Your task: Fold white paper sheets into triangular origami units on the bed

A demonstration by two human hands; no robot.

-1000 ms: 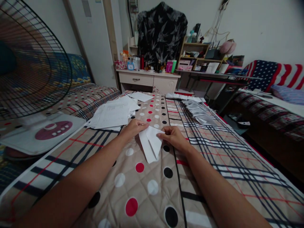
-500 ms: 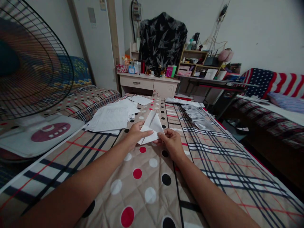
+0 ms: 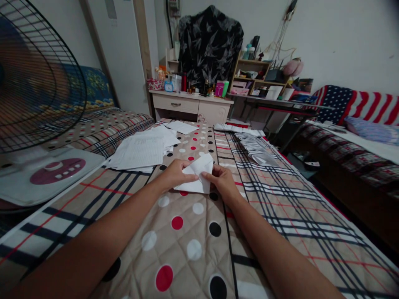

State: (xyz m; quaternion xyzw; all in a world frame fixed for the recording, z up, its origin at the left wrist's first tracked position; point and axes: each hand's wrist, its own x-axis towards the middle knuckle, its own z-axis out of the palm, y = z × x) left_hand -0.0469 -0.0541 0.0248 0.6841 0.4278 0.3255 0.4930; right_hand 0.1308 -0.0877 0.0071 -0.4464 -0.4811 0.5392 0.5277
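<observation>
Both my hands hold one folded white paper (image 3: 197, 178) just above the quilted bed cover (image 3: 187, 232). My left hand (image 3: 176, 174) pinches its left side with thumb on top. My right hand (image 3: 221, 180) pinches its right edge, fingers closed on the fold. The paper shows angled creases and a raised corner at the upper right. A loose stack of white sheets (image 3: 140, 151) lies to the left beyond my left hand. A row of folded white papers (image 3: 257, 147) lies to the right beyond my right hand.
A standing fan (image 3: 37, 104) with a white base fills the left side. A desk (image 3: 191, 106) crowded with small items and a shelf (image 3: 252, 77) stand at the bed's far end. Another bed with a flag-patterned cover (image 3: 358, 104) is at the right, across a narrow gap.
The paper went from lying pointed toward me, to raised and turned, to lower and flatter now. Both hands kept hold of it and shifted slightly toward me.
</observation>
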